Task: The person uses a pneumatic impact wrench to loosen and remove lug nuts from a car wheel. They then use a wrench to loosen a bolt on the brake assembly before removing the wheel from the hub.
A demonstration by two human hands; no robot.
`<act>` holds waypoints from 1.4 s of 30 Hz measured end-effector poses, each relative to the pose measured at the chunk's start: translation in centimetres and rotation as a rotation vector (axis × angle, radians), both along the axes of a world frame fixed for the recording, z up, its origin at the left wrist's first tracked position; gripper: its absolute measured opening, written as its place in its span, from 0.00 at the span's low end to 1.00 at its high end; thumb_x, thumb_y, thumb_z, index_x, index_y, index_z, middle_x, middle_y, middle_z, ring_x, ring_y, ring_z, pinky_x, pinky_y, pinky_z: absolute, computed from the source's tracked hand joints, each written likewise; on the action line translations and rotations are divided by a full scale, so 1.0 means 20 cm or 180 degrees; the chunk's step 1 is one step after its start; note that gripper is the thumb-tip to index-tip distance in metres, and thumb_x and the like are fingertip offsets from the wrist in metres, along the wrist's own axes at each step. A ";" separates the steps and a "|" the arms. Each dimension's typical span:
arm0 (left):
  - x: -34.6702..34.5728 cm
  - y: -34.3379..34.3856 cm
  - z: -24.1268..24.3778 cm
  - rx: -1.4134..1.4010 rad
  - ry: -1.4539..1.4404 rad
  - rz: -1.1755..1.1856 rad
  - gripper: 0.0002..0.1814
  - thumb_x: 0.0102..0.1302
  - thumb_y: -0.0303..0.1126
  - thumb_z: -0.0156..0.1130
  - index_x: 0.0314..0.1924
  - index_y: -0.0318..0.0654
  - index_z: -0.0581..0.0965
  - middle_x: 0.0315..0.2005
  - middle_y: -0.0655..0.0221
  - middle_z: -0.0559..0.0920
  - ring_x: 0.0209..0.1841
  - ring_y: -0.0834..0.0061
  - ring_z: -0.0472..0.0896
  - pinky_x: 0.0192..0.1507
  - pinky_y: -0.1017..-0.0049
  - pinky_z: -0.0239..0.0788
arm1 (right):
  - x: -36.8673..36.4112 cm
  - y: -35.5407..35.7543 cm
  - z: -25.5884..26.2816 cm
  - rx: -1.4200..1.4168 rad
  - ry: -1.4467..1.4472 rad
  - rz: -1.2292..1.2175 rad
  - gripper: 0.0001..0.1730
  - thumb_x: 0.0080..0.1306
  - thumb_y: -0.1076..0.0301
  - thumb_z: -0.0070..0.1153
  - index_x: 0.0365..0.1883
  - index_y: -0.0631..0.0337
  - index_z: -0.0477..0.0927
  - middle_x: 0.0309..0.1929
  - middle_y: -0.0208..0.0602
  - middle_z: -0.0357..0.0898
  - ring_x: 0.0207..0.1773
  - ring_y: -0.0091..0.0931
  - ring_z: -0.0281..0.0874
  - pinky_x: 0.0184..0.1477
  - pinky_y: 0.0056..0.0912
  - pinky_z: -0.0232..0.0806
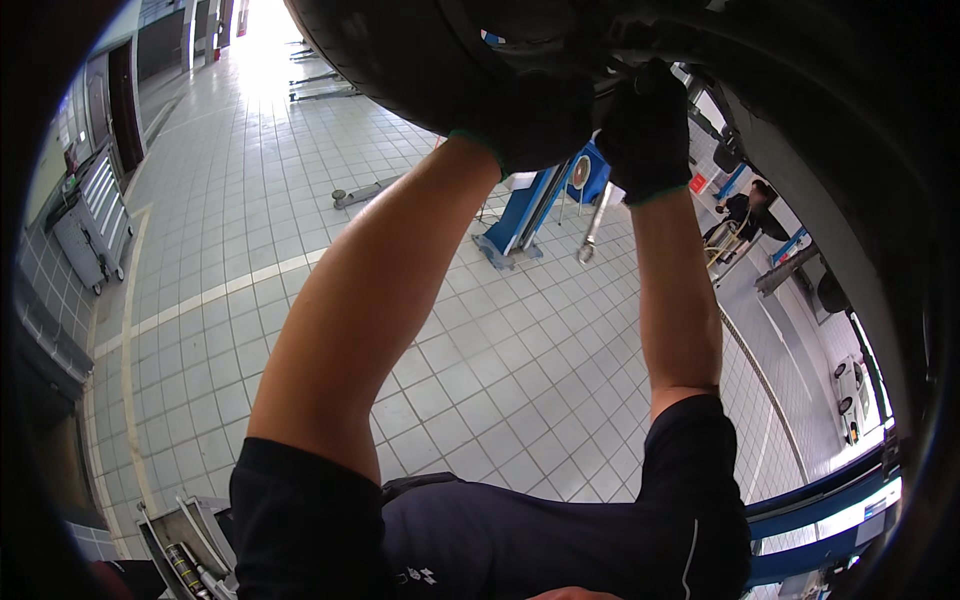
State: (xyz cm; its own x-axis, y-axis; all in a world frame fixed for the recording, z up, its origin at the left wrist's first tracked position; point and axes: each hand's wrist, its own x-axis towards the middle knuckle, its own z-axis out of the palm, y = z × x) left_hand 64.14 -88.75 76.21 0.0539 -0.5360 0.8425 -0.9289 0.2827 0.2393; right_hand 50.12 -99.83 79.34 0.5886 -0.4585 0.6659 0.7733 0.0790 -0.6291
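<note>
Both hands wear dark gloves with green cuffs and are raised to the shadowed underside of a lifted car. My left hand (pixel 536 124) is beside the inner side of a car tyre (pixel 397 60); its fingers are lost in the dark. My right hand (pixel 649 131) is close by on the right, near dark parts behind the wheel, its fingers bent. A metal wrench (pixel 595 229) hangs below, between the two forearms, its upper end hidden near my right hand. Whether either hand grips it cannot be told.
A blue lift post (pixel 525 214) stands on the tiled floor ahead. A grey tool cabinet (pixel 94 217) is at the left, an open tool tray (pixel 184 559) at the lower left. A person (pixel 742 214) is at the right, farther off. Blue lift arms (pixel 817 517) lie lower right.
</note>
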 end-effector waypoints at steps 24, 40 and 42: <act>-0.08 -0.02 -0.01 -0.1575 -0.0381 -0.0159 0.14 0.72 0.39 0.63 0.50 0.39 0.83 0.24 0.63 0.86 0.27 0.74 0.85 0.32 0.70 0.77 | -0.19 -0.03 -0.31 0.0383 0.0489 -0.0571 0.19 0.83 0.49 0.44 0.47 0.51 0.81 0.26 0.28 0.80 0.24 0.25 0.76 0.24 0.28 0.67; -0.31 -0.04 -0.04 -0.0845 0.0358 -0.0508 0.15 0.74 0.43 0.66 0.54 0.44 0.82 0.43 0.63 0.88 0.44 0.64 0.88 0.50 0.66 0.79 | -0.14 -0.14 -0.20 -0.2573 0.1017 -0.2130 0.26 0.71 0.72 0.60 0.66 0.62 0.70 0.50 0.40 0.81 0.64 0.29 0.74 0.69 0.42 0.66; -0.27 -0.07 -0.02 -0.0752 0.0085 0.0014 0.13 0.74 0.39 0.65 0.54 0.45 0.83 0.41 0.63 0.88 0.43 0.64 0.88 0.48 0.65 0.80 | -0.16 0.02 -0.15 -0.2305 0.1278 -0.2030 0.27 0.71 0.73 0.59 0.67 0.63 0.68 0.47 0.41 0.82 0.56 0.30 0.77 0.61 0.41 0.71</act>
State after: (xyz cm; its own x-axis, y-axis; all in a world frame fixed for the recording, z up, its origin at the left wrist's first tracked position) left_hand 58.82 -90.20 75.91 0.0798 -0.3238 0.9428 -0.9244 0.3298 0.1916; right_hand 47.02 -99.46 76.26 0.6163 -0.3311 0.7145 0.2627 -0.7689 -0.5829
